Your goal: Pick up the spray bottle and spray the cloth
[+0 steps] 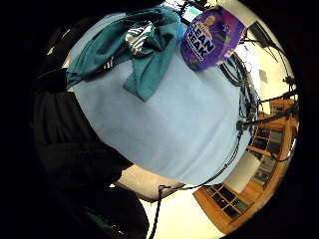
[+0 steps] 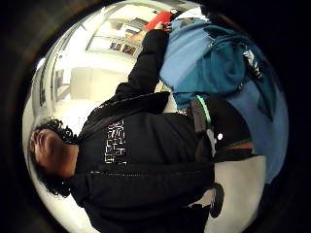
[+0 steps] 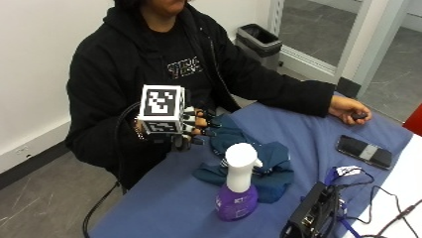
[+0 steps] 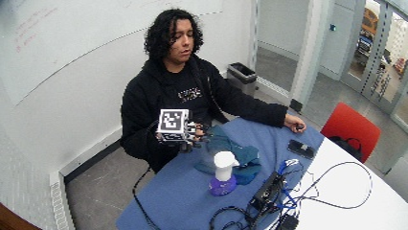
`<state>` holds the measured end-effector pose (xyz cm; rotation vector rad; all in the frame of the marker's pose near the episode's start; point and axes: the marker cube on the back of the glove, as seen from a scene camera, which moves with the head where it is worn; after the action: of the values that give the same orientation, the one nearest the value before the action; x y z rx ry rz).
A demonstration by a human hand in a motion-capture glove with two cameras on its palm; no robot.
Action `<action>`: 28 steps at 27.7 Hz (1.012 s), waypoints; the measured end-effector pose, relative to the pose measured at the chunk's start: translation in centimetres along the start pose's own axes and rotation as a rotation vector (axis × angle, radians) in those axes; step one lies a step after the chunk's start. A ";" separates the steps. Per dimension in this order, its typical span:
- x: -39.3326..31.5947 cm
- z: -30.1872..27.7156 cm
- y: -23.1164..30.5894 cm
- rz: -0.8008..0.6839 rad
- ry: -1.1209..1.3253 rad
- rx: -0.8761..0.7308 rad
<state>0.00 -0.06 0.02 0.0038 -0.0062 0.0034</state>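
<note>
Table: a table covered in a blue tablecloth, with a bare white part at its far side; the person sits at the edge nearest the wall.
Person: seated in a black hoodie, both arms forward over the blue surface.
Cloth: a crumpled teal cloth lies on the blue covering, between the person and the bottle; in the little finger side palm view it sits just beside the bottle's purple body.
Spray bottle: a purple spray bottle with a white trigger head stands upright on the table, touching or just in front of the cloth's near edge; nothing grips it.
Right hand: the gloved right hand is raised above the table's edge, near the cloth and apart from the bottle; its fingers point toward the cloth and hang loosely curled, holding nothing.
Left hand: the bare left hand rests on the table well apart from the cloth, fingers curled around a small dark object.
Phone: a dark phone lies flat near the left hand.
Black box: a black device with cables sits beside the bottle.
</note>
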 end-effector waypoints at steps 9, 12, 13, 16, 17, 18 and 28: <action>0.4 0.3 0.3 0.019 -0.022 -0.026; 0.6 0.4 0.3 0.023 -0.029 -0.024; 0.6 0.4 0.4 0.023 -0.034 -0.023; 0.9 0.2 0.5 0.021 -0.047 -0.006; 1.1 0.0 0.6 0.020 -0.051 0.004; 1.3 -0.4 0.6 0.019 -0.055 0.016; 6.6 -5.0 1.3 0.140 -0.033 0.089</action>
<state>6.65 1.28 -4.96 0.0921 -0.0388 0.1433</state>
